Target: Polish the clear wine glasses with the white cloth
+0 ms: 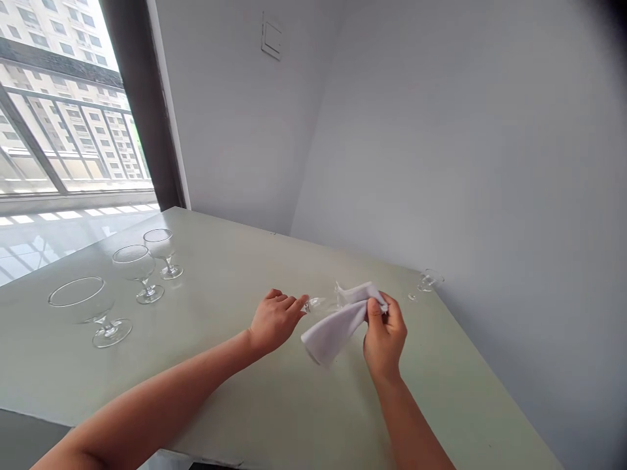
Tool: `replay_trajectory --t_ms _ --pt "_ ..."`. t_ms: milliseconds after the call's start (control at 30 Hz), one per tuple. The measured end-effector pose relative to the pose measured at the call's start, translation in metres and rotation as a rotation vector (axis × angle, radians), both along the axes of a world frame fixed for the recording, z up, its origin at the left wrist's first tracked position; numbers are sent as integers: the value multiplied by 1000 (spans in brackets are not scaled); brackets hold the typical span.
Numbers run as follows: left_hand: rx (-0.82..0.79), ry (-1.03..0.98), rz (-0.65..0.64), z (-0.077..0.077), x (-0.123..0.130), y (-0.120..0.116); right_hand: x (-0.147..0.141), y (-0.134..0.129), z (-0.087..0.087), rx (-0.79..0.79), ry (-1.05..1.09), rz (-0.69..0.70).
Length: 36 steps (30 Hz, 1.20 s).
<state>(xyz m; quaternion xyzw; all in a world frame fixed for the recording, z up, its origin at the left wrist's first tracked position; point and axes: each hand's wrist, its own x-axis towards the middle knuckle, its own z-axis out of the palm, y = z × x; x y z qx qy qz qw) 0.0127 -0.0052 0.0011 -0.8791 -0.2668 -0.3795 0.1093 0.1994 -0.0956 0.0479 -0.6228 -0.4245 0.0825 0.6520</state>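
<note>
My left hand (277, 320) is closed around one end of a clear stemmed glass (322, 305), which is held sideways above the table. Its far end is partly hidden by a white cloth (337, 333). The cloth is pinched between the thumb and fingers of my right hand (385, 339), with one fold against the glass and a corner hanging down in front. Whether any fingers reach inside the bowl, I cannot tell.
Three stemmed glasses stand upright in a row on the left of the pale green table (235, 405): a near one (112, 333), a middle one (149, 294) and a far one (171, 271). Another glass (430, 281) is by the right edge, near the wall (441, 130).
</note>
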Motion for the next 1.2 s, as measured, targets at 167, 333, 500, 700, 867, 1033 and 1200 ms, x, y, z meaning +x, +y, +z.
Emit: replay_trajectory --t_ms 167,333,500,700,867,1033,1200 --pt "26 -7 28 2 -1 1 -6 8 1 26 533 170" --pt "24 -12 78 0 -5 6 -24 4 -12 -158 369 319" --pt "75 21 76 -1 -7 10 -16 7 -12 -238 28 219" --pt "70 31 11 -5 -8 10 -8 15 -4 -288 358 311" --pt "9 19 4 1 -11 15 -7 -2 1 -379 112 629" --pt "-59 41 -154 0 -8 14 4 -15 6 -554 176 942" --pt "-86 141 -261 -6 -1 7 -1 -14 -7 -667 104 905"
